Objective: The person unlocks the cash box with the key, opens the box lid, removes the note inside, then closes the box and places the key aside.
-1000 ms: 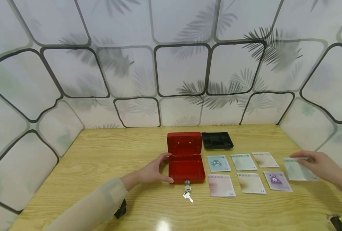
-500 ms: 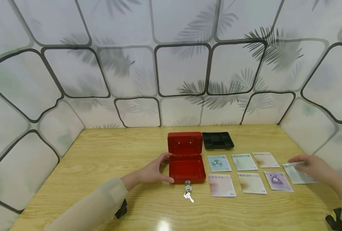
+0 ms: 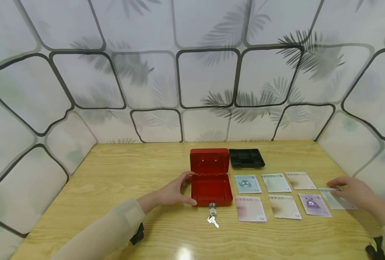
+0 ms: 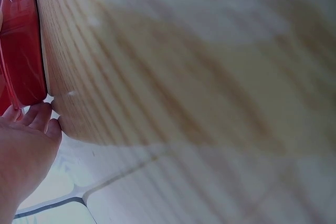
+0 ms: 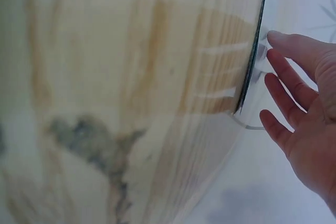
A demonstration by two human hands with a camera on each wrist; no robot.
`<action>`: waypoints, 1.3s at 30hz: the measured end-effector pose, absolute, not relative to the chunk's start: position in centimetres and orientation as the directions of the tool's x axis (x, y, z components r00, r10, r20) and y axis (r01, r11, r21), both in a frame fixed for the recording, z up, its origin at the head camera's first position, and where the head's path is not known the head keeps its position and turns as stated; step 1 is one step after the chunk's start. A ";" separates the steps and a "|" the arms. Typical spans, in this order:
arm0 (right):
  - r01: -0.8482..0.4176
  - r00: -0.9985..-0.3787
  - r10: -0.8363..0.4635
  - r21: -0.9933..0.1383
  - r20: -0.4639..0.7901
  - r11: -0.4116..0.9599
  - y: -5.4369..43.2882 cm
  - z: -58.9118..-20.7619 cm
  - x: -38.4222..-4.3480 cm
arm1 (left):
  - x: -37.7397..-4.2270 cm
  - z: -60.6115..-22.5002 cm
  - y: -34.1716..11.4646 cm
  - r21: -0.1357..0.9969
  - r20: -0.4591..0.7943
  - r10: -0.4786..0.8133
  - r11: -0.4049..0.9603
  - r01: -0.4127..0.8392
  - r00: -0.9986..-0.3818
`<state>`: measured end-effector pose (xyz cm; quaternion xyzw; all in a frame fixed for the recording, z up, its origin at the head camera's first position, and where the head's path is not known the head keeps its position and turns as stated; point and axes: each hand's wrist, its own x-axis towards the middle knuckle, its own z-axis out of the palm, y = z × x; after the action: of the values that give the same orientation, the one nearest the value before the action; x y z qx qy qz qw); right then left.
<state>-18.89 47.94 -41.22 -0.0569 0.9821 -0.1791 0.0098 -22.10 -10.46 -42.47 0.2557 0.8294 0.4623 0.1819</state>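
Wooden table (image 3: 120,169), walled by pale panels with black outlines and leaf shadows. Near the table's middle, a red cash box (image 3: 210,187), lid swung up at the back, interior facing up. Behind the box and just to its right, a black coin tray (image 3: 246,157). Right of the box, two rows of paper notes in a grid: back row, a note with a teal figure (image 3: 247,183), a greenish note (image 3: 276,182), a beige note (image 3: 300,180); front row, a pinkish note (image 3: 250,208), a brownish note (image 3: 285,206), a note with a purple figure (image 3: 314,204). Farthest right of the box, one more pale green note (image 3: 338,203), flat on the table beside the purple one.

Left hand (image 3: 174,192) against the box's left side, fingers fairly straight, thumb along the near corner, touching rather than clasping. Right hand (image 3: 353,191) on the pale green note, fingers extended and relaxed, pressing it to the wood.

Smallest: keys (image 3: 212,218) hanging from the lock at the box's front, resting on the table.
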 end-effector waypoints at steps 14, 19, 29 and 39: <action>-0.251 -0.964 -0.180 -0.434 0.198 0.865 43.4 -39.1 -19.6 | -22.1 -42.4 -10.4 0.863 -0.072 0.590 0.442 0.247 -0.804; -0.279 -0.958 -0.216 -0.458 0.187 0.844 40.4 -38.4 -20.6 | -22.2 -42.5 -10.5 0.862 -0.063 0.590 0.439 0.254 -0.805; -0.328 -0.945 -0.281 -0.530 0.169 0.782 34.3 -38.0 -23.7 | -22.2 -42.6 -10.5 0.864 -0.060 0.594 0.434 0.256 -0.802; -0.364 -0.929 -0.331 -0.582 0.167 0.727 29.4 -38.5 -26.8 | -22.1 -42.4 -10.4 0.863 -0.075 0.590 0.442 0.243 -0.804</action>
<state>-26.79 29.42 -38.54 -0.1870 0.9290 -0.3183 -0.0258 -22.10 -10.42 -42.39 0.2515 0.8284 0.4645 0.1865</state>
